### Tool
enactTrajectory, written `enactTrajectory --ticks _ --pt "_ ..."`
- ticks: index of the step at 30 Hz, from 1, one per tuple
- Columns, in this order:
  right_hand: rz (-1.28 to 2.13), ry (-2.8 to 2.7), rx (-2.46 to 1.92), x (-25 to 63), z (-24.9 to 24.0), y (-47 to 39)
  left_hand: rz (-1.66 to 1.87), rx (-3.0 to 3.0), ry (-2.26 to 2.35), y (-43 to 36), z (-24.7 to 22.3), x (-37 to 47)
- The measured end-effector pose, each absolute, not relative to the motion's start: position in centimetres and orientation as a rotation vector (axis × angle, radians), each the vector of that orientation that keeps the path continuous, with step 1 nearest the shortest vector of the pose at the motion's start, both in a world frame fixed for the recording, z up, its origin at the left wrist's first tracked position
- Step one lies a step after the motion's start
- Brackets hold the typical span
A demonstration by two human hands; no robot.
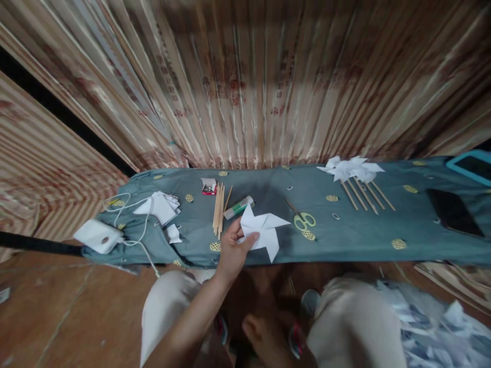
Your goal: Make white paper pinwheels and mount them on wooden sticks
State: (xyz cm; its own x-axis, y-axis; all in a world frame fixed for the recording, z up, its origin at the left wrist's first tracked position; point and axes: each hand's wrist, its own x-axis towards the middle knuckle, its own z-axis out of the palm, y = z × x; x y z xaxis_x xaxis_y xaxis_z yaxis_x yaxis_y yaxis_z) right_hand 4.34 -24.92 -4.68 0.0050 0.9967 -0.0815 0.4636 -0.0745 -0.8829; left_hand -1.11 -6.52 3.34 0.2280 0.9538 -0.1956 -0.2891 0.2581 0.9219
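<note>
left hand (233, 249) pinching paper pinwheel (264, 229) at frame centre; right hand (264, 335) low, grip unclear; folds may spring open if pinch slackens.

place: home craft corner | signs: cloth-covered low bench (364, 230), curtain (268, 92), scissors (303, 221), sticks (218, 208)

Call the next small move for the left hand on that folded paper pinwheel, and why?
Probably bring the right hand up from between the knees to fetch a stick. The left hand pinches the white pinwheel at its edge, with no stick on it, while the finished pinwheels at right each have one. The loose sticks lie just left of it.
</note>
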Motion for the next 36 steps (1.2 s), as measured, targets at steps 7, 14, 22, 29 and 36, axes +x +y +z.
enactTrajectory --ticks 7,14,22,29,36 --pt "1.173 -0.476 -1.167 12.8 -1.5 -21.8 1.019 0.869 0.888 -11.9 6.0 0.3" --pt "1.107 -0.675 -0.969 13.0 5.6 -20.5 1.090 1.013 0.822 -13.8 7.2 1.4" --pt "0.979 -0.679 -1.206 11.8 7.2 -17.6 1.079 1.120 0.777 -12.6 7.1 -0.6" --pt "0.841 -0.898 -1.354 8.9 8.0 -16.4 1.084 1.177 0.820 -11.8 7.6 -4.3" --pt "0.751 -1.024 -1.378 6.3 8.6 -16.2 1.035 1.249 0.829 -11.3 8.0 -7.4"
